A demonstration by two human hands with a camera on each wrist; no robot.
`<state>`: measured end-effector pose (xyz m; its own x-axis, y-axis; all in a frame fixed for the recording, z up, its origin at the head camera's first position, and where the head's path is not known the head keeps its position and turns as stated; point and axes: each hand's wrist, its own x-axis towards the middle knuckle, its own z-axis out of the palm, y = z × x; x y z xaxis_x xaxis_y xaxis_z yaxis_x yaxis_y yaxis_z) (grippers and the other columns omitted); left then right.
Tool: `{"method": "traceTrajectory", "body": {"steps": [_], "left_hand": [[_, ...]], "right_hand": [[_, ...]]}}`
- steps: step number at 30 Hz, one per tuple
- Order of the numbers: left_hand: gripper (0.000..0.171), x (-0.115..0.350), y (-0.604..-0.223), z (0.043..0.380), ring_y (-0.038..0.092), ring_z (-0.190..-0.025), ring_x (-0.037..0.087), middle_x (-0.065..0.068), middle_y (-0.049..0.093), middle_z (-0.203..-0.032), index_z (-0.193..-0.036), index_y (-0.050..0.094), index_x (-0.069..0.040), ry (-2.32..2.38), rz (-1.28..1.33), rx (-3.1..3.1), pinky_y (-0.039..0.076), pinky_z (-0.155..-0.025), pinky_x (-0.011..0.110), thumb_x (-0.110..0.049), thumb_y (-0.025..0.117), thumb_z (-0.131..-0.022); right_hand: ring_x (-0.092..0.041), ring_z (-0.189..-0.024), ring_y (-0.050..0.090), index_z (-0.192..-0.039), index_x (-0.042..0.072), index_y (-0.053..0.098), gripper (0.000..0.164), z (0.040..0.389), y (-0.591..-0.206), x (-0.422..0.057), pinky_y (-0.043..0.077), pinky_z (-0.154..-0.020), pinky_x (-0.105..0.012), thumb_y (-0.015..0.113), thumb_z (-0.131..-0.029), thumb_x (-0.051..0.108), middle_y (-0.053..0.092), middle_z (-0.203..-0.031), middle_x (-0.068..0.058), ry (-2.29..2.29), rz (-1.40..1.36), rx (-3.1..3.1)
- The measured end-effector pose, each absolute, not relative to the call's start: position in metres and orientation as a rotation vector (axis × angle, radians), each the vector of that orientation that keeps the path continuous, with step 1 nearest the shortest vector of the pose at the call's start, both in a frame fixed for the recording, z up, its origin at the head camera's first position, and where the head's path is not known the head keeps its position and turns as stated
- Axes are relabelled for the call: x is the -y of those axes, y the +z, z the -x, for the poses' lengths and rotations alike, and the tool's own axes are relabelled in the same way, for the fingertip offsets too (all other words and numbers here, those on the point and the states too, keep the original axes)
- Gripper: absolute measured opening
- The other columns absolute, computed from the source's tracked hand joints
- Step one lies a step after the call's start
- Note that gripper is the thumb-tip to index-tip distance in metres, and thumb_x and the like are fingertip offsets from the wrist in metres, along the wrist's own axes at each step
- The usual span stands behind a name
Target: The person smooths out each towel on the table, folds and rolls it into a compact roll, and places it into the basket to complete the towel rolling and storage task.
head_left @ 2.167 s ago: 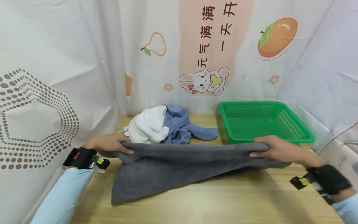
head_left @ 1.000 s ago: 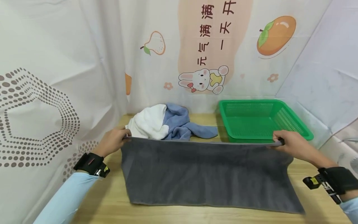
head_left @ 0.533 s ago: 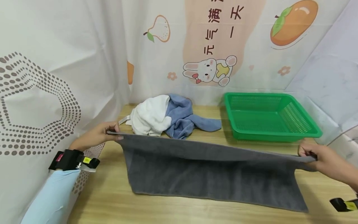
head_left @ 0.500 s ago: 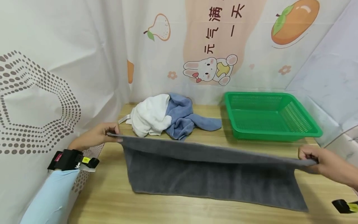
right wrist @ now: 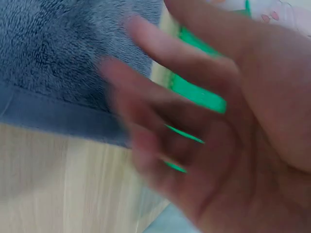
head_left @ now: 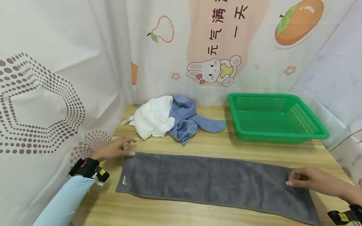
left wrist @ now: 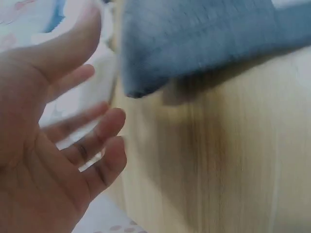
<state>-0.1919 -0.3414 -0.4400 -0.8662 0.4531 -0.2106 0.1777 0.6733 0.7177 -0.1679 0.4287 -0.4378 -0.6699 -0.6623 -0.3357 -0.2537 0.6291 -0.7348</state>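
A dark grey towel [head_left: 203, 179], folded into a long strip, lies across the wooden table with a small white tag at its left end. Just off its far left corner is my left hand [head_left: 116, 148]; in the left wrist view its fingers [left wrist: 104, 162] are spread and hold nothing, with the towel's corner beyond them. Over the towel's right end hovers my right hand [head_left: 308, 180]. Loosely bent fingers [right wrist: 146, 92] show in the right wrist view, holding nothing, close to the towel's edge.
Behind the grey towel lie a crumpled white towel [head_left: 154, 117] and a blue towel [head_left: 185, 121], side by side. A green plastic basket [head_left: 282, 138] stands at the back right. Printed curtains [head_left: 158, 72] hang behind and beside the table [head_left: 175, 213].
Both hands have let go of the grey towel, which they held raised by its far edge. It has come down and now lies flat on the table.
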Motion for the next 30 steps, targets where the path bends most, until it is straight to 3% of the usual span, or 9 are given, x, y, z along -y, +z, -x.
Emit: {"method": "traceTrajectory", "body": {"steps": [1,2,5,8,12,17,20,25,30], "left_hand": [[0.063,0.340,-0.445,0.193,0.061,-0.106,0.033,0.026,0.056,-0.133,-0.144,0.052,0.001,0.984,-0.523,-2.550,0.054,-0.084,0.045,-0.032,0.075,-0.096],[0.058,0.338,-0.448,0.193,0.060,-0.111,0.036,0.026,0.055,-0.136,-0.138,0.057,0.002,0.961,-0.563,-2.553,0.053,-0.088,0.048,-0.031,0.077,-0.094],[0.035,0.335,-0.459,0.195,0.056,-0.122,0.043,0.023,0.059,-0.136,-0.109,0.065,0.000,0.995,-0.635,-2.481,0.046,-0.098,0.059,-0.025,0.081,-0.091],[0.026,0.332,-0.466,0.197,0.059,-0.115,0.034,0.012,0.066,-0.118,-0.087,0.058,-0.008,1.054,-0.633,-2.413,0.047,-0.097,0.051,-0.023,0.079,-0.093],[0.024,0.337,-0.466,0.197,0.056,-0.082,0.015,-0.003,0.054,-0.084,-0.095,0.054,-0.009,1.211,-0.486,-2.342,0.044,-0.074,0.029,-0.024,0.072,-0.098],[0.026,0.345,-0.455,0.197,0.051,-0.060,0.013,-0.001,0.049,-0.072,-0.105,0.049,-0.002,1.404,-0.352,-2.224,0.046,-0.059,0.028,-0.023,0.064,-0.104],[0.028,0.346,-0.454,0.197,0.049,-0.057,0.015,0.003,0.054,-0.072,-0.110,0.050,-0.001,1.379,-0.330,-2.240,0.046,-0.056,0.030,-0.024,0.064,-0.104],[0.032,0.347,-0.462,0.194,0.054,-0.072,0.018,0.005,0.058,-0.085,-0.112,0.059,-0.005,1.192,-0.285,-2.420,0.046,-0.065,0.031,-0.027,0.076,-0.096],[0.043,0.348,-0.465,0.188,0.056,-0.071,0.022,0.009,0.062,-0.085,-0.124,0.055,0.000,1.147,-0.258,-2.406,0.049,-0.063,0.035,-0.020,0.078,-0.094]], "right_hand": [[0.000,-0.066,0.048,-0.101,0.006,0.067,0.009,0.170,-0.441,-0.425,0.039,-0.051,-0.029,0.067,-0.101,0.015,0.060,-0.086,0.006,-0.819,0.749,-2.397],[-0.005,-0.072,0.055,-0.107,0.006,0.068,0.017,0.171,-0.445,-0.421,0.044,-0.055,-0.030,0.074,-0.096,0.018,0.063,-0.093,0.002,-0.737,0.805,-2.544],[-0.023,-0.093,0.064,-0.123,0.006,0.065,0.053,0.174,-0.460,-0.414,0.048,-0.072,-0.041,0.088,-0.081,0.029,0.065,-0.115,-0.013,-0.516,0.892,-2.827],[-0.037,-0.103,0.061,-0.130,0.007,0.062,0.072,0.174,-0.476,-0.414,0.041,-0.078,-0.047,0.093,-0.071,0.034,0.065,-0.120,-0.015,-0.408,0.969,-2.943],[-0.022,-0.091,0.062,-0.123,0.007,0.066,0.066,0.176,-0.480,-0.418,0.033,-0.077,-0.041,0.093,-0.069,0.032,0.068,-0.107,-0.002,-0.421,0.904,-2.939],[-0.006,-0.070,0.054,-0.098,0.016,0.069,0.040,0.182,-0.472,-0.421,0.041,-0.069,-0.037,0.091,-0.071,0.035,0.064,-0.086,0.013,-0.369,0.733,-2.926],[-0.004,-0.066,0.043,-0.089,0.019,0.064,0.034,0.183,-0.470,-0.423,0.037,-0.064,-0.032,0.090,-0.074,0.037,0.060,-0.082,0.011,-0.368,0.617,-2.900],[-0.019,-0.079,0.058,-0.101,0.009,0.063,0.042,0.184,-0.471,-0.425,0.047,-0.064,-0.037,0.089,-0.078,0.033,0.065,-0.094,-0.006,-0.496,0.483,-2.816],[-0.032,-0.085,0.062,-0.119,0.001,0.063,0.064,0.184,-0.471,-0.420,0.048,-0.070,-0.047,0.091,-0.074,0.036,0.066,-0.096,-0.012,-0.491,0.456,-2.871]]}}
